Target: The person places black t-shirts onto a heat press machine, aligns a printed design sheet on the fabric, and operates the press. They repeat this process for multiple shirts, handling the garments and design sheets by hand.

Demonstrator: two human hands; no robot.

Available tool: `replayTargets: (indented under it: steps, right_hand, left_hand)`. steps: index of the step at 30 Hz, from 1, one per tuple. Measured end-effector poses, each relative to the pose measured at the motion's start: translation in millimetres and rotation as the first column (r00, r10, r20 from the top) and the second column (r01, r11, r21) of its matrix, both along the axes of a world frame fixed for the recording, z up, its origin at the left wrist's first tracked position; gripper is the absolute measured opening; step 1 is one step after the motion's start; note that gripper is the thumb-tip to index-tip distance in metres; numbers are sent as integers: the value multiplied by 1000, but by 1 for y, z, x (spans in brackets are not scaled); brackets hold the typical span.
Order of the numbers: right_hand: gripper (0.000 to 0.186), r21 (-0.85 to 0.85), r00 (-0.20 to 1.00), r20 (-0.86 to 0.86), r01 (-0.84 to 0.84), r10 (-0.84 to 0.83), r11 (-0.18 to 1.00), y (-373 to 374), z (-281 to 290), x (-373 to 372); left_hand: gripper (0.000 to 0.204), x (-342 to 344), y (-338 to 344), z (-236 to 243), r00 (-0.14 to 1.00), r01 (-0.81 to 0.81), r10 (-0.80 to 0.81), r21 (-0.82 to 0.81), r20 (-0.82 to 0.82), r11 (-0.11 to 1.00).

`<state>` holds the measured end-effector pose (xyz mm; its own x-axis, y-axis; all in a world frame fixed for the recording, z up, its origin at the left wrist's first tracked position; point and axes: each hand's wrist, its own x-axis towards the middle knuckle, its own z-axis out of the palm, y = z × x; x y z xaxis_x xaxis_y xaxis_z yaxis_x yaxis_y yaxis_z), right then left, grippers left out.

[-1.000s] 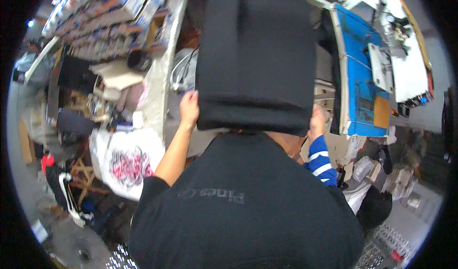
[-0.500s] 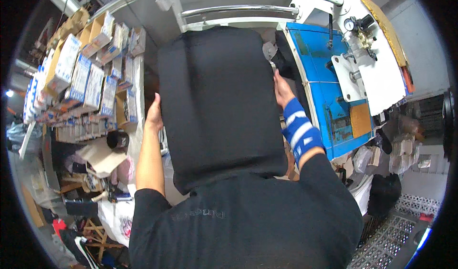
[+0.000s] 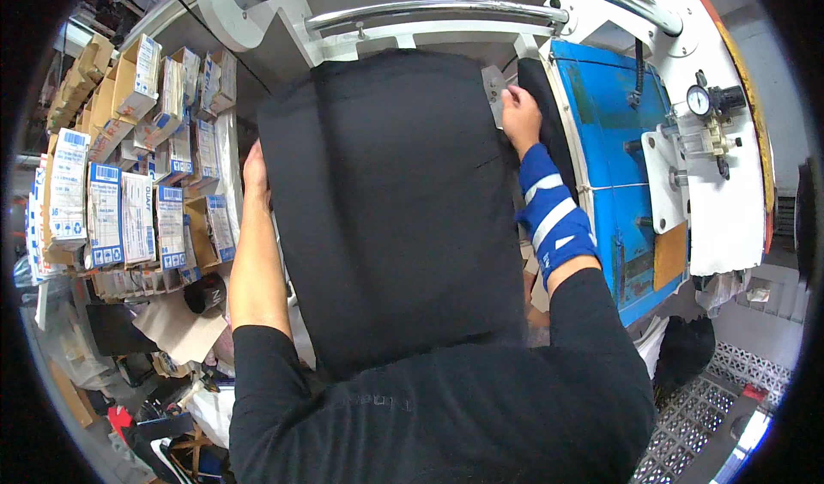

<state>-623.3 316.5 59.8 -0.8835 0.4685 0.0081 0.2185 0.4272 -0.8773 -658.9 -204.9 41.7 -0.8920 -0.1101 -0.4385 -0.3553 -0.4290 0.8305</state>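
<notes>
A large black cloth [image 3: 403, 201] lies spread over a flat raised form in front of me, its top edge slightly curved. A faint crease runs down its left part. My left hand [image 3: 256, 173] is at the cloth's left side, wrapped round the edge, with most fingers hidden. Past the cloth's upper right edge, my right hand [image 3: 520, 119] is closed with the fingers curled; what is in it, if anything, does not show. A small metal plate with holes [image 3: 493, 96] is right beside its fingertips. A blue band with white stripes [image 3: 551, 209] covers my right wrist.
Chrome bars [image 3: 438, 8] cross above the cloth's far end. A blue machine panel [image 3: 611, 115] with a pressure gauge [image 3: 698, 99] stands right. Stacked white-and-blue cartons [image 3: 129, 201] crowd the left. A perforated metal floor [image 3: 695, 424] shows lower right.
My right hand has moved up and off the cloth's right edge to the metal plate, its fingers now curled. The left hand has shifted slightly up and left. The view has shifted too.
</notes>
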Motion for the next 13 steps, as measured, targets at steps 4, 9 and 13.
replayTargets:
  steps: [4,9,13]
  right_hand:
    - [38,-693,993,69,-23,98,721,6,-23,-43]
    - [39,87,995,-68,72,-66,994,-6,-12,-48]
    - [39,378,998,-52,-16,38,926,-38,-6,-60]
  left_hand:
    - [26,-45,-6,1,994,112,-113,-167,8,980]
    - [34,-56,-40,-13,961,-187,-45,-763,-273,619]
    - [37,-36,-29,-7,941,-309,-62,-917,-334,252]
